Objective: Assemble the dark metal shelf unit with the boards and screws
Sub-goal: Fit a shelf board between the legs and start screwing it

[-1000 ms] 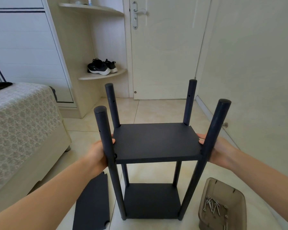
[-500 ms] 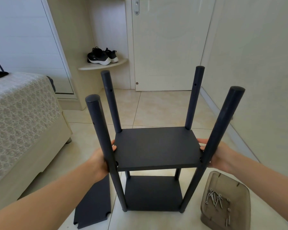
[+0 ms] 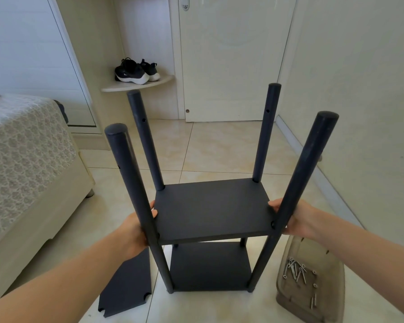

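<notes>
Nearest, low left on the floor [image 3: 219,148]: spare board [image 3: 126,285], lying flat, notched corners toward the camera, just beside the shelf unit [image 3: 210,229] and partly covered by the left forearm.

Low right on the floor: translucent tray [image 3: 313,250], near the unit's right foot but apart from it. Inside: loose screws [image 3: 296,271], mostly heaped at the far end, a few scattered nearer.

Centre: shelf unit standing upright on the floor, between spare board and tray. Four round dark posts, two boards fitted.

- Lower board [image 3: 210,266]: at the foot of the posts, close to the floor.
- Upper board [image 3: 212,208]: level, roughly mid-height, seated between all four posts.

Left hand [image 3: 135,231]: gripping the left edge of the upper board, thumb on the top face, palm behind the near left post [image 3: 131,183]. Other fingers hidden below the board.

Right hand [image 3: 296,220]: gripping the right edge of the upper board, thumb on the top face, palm behind the near right post [image 3: 306,173]. Other fingers hidden likewise.

Above the upper board: all four posts bare, capped at the top. Side holes visible on the far left post [image 3: 145,141] and far right post [image 3: 266,134].

Beyond, at left: bed [image 3: 21,148] with patterned cover. Farther back: corner shelf [image 3: 163,80] carrying dark shoes [image 3: 135,71]. Farthest: closed door [image 3: 231,54].
</notes>
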The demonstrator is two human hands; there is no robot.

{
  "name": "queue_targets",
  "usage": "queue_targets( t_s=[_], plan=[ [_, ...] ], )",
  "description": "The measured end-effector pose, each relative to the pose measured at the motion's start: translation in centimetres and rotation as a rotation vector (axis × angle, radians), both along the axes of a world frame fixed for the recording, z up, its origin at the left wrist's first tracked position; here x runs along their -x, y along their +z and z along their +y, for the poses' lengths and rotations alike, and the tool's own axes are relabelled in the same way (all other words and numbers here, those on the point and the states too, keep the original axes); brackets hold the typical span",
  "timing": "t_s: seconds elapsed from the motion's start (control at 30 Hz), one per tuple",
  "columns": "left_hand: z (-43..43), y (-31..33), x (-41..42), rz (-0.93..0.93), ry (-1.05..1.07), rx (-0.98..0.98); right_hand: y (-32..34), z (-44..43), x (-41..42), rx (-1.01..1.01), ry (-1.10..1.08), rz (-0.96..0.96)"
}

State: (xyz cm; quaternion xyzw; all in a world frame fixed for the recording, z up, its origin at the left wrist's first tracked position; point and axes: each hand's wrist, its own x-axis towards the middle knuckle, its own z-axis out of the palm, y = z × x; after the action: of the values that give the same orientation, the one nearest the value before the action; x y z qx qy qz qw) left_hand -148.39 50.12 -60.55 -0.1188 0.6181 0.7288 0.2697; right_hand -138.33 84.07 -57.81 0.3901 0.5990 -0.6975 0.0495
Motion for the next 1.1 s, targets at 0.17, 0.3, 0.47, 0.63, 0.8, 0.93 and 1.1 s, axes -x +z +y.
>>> queue_targets(
  t_s=[0.17, 0.3, 0.47, 0.63, 0.8, 0.93, 1.1],
  plan=[
    [-0.1, 0.0, 0.2, -0.014, 0.022, -0.001, -0.1, 0.1, -0.4, 0.036, 0.097, -0.008],
    [0.0, -0.1, 0.2, -0.027, 0.044, -0.006, -0.2, 0.0, -0.5, 0.032, 0.088, -0.007],
    [0.3, 0.2, 0.1, -0.033, 0.091, 0.019, -0.4, -0.9, -0.6, 0.053, -0.011, 0.032],
    [0.3, 1.4, -0.5, -0.043, 0.162, 0.077, -0.7, -1.7, -0.7, 0.045, -0.097, 0.052],
    [0.2, 1.4, -1.0, 0.0, 0.217, 0.181, -0.8, -2.0, -0.8, 0.058, -0.148, 0.065],
    [0.3, 1.3, -1.3, 0.003, 0.296, 0.266, -1.0, -2.3, -0.7, 0.035, -0.164, 0.059],
    [1.1, 0.6, -1.6, -0.088, 0.449, 0.345, -1.2, -3.2, -0.3, 0.04, -0.232, 0.052]
  ],
)
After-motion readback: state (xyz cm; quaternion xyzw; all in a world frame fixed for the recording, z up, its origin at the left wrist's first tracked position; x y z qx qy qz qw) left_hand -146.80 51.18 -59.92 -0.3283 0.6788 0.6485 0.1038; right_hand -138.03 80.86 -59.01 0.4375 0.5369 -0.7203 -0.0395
